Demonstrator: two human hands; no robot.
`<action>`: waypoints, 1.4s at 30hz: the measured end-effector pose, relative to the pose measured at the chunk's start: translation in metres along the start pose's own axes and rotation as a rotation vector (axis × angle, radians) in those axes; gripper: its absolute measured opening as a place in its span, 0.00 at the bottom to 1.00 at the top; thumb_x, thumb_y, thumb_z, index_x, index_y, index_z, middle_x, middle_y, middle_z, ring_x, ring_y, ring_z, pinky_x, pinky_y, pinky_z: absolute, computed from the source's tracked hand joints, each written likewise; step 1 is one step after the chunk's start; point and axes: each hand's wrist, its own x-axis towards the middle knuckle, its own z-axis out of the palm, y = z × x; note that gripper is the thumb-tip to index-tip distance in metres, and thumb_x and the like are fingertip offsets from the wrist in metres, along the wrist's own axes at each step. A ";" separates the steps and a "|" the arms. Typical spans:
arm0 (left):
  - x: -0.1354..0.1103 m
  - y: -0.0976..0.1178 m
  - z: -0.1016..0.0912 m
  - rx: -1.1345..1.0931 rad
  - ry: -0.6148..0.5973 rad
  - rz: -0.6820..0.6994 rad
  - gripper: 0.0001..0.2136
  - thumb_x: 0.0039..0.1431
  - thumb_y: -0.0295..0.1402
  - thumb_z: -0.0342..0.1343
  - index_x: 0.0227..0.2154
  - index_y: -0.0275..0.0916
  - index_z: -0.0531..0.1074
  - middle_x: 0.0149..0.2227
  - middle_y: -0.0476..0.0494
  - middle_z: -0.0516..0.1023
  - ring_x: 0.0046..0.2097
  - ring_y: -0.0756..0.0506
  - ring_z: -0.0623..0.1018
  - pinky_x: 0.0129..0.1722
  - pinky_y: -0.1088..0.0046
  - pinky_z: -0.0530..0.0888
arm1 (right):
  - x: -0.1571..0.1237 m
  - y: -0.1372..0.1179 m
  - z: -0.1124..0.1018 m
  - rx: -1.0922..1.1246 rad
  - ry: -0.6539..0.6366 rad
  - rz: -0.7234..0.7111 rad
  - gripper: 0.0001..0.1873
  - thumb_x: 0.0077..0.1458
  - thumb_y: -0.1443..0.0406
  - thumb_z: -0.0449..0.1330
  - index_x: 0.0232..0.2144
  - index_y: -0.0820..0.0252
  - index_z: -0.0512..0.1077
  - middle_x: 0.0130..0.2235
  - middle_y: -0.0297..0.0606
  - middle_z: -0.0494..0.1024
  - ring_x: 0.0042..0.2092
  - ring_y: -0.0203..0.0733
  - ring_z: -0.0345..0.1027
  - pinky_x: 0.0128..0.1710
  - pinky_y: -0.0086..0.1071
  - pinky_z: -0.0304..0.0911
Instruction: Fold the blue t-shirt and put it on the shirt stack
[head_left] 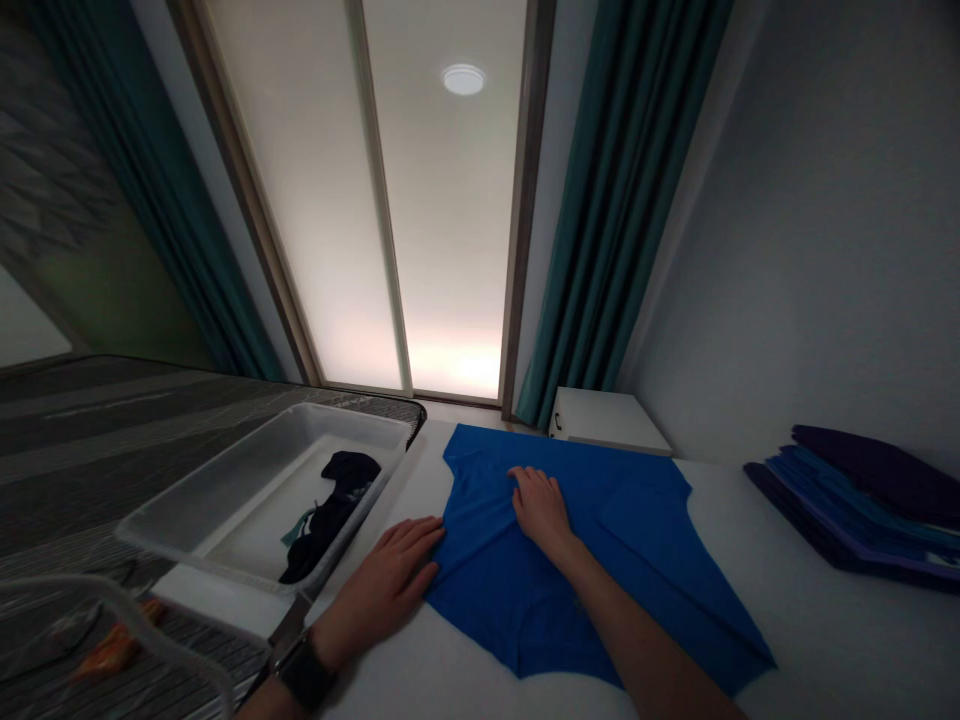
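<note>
A blue T-shirt [555, 590] lies spread on the white table, with its neckline toward me and a few creases across it. My right hand [538, 500] rests on the upper middle of the cloth, fingers extended and slightly bent, palm down. At the shirt's left edge is my left hand [394, 575], lying flat with its fingers stretched out and the tips touching the fabric border. A dark watch [304, 670] is on the left wrist. Neither hand has cloth visibly gripped in it.
Left of the table stands a translucent plastic bin [247, 465] with dark clothing [334, 515] inside. A stack of folded dark and blue garments [862, 505] sits at the right. Beyond the table is a white cabinet [611, 415], near a teal curtain [611, 220] and lit sliding doors [450, 220].
</note>
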 end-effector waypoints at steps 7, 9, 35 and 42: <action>0.000 -0.002 0.002 -0.023 0.024 -0.007 0.19 0.67 0.37 0.46 0.60 0.47 0.63 0.60 0.45 0.68 0.59 0.42 0.68 0.60 0.58 0.66 | -0.002 -0.016 -0.008 -0.022 0.013 -0.249 0.22 0.64 0.67 0.44 0.57 0.62 0.65 0.57 0.46 0.68 0.59 0.47 0.57 0.59 0.42 0.52; -0.001 -0.003 0.004 -0.017 0.024 0.001 0.20 0.67 0.37 0.46 0.60 0.46 0.63 0.61 0.45 0.67 0.59 0.42 0.68 0.61 0.58 0.65 | -0.005 -0.022 -0.005 -0.002 -0.032 -0.351 0.24 0.65 0.64 0.42 0.61 0.62 0.60 0.63 0.43 0.61 0.65 0.45 0.49 0.64 0.42 0.44; 0.084 -0.035 0.034 0.155 -0.001 -0.055 0.22 0.67 0.40 0.44 0.61 0.41 0.60 0.64 0.41 0.61 0.64 0.42 0.61 0.62 0.58 0.60 | -0.014 -0.026 0.015 0.051 -0.311 -0.363 0.33 0.66 0.51 0.35 0.67 0.61 0.46 0.69 0.39 0.43 0.69 0.42 0.32 0.67 0.46 0.26; 0.086 -0.040 0.037 0.051 0.043 -0.118 0.22 0.67 0.40 0.42 0.61 0.40 0.61 0.63 0.41 0.64 0.63 0.43 0.63 0.62 0.60 0.59 | -0.014 -0.025 0.010 0.065 -0.347 -0.358 0.34 0.66 0.51 0.35 0.67 0.61 0.45 0.69 0.40 0.42 0.69 0.42 0.31 0.67 0.46 0.25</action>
